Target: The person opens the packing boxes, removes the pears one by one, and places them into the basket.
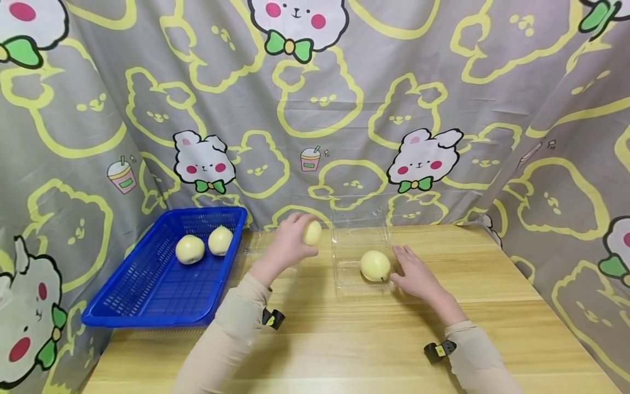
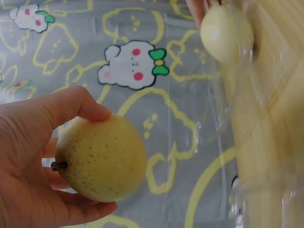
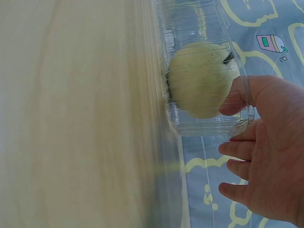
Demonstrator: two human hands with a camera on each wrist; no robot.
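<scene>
In the head view my left hand (image 1: 287, 243) holds a pale yellow pear (image 1: 312, 233) above the table, left of a clear plastic container (image 1: 346, 276). The left wrist view shows the thumb and fingers around this speckled pear (image 2: 102, 159), its dark stem toward the palm. A second pear (image 1: 375, 266) sits in the container, whose clear lid stands raised at the back. My right hand (image 1: 418, 276) is at the container's right side. In the right wrist view its thumb reaches over the rim beside the pear (image 3: 202, 78), while the other fingers extend loosely outside.
A blue plastic basket (image 1: 209, 298) stands on the left with two pears (image 1: 190, 249) in it. Another clear plastic piece (image 1: 253, 246) lies between basket and container. A patterned curtain (image 1: 315, 115) encloses the wooden table (image 1: 354, 345) at the back and sides.
</scene>
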